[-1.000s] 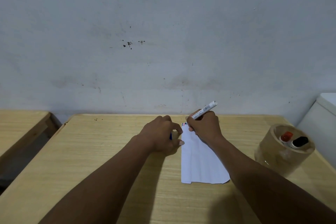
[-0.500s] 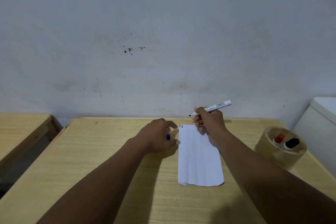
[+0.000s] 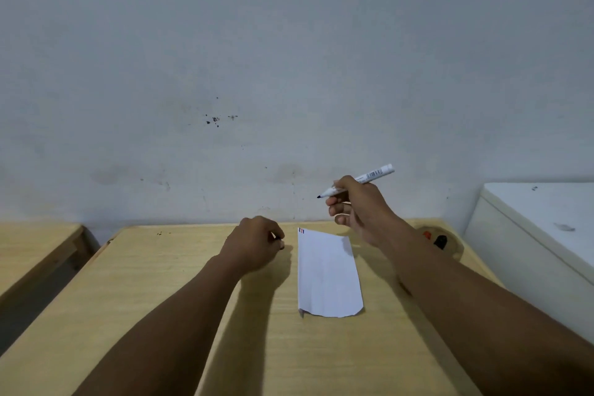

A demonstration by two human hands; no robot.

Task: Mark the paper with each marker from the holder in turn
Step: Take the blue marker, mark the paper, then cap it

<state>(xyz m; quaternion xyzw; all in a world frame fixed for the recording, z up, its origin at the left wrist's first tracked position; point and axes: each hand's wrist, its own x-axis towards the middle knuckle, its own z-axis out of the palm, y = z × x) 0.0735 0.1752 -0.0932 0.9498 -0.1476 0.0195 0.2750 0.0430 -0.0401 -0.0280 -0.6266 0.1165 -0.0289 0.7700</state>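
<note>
A white strip of paper [image 3: 326, 273] lies on the wooden table [image 3: 135, 299], with small red and blue marks at its far left corner. My right hand [image 3: 356, 206] holds an uncapped white marker [image 3: 360, 179] in the air above the paper's far end, its dark tip pointing left. My left hand [image 3: 257, 243] rests on the table just left of the paper, curled shut around a small thing, probably the marker's cap, which is mostly hidden. The round holder [image 3: 450, 246] stands behind my right forearm with a red-capped and a black-capped marker in it.
A white cabinet or appliance [image 3: 530, 235] stands against the table's right side. A second wooden table [image 3: 35, 247] sits to the left across a gap. A plain grey wall rises right behind the table.
My right hand lifted the marker off the paper's far corner and moved it up and to the right. My left hand slid slightly left, away from the paper.
</note>
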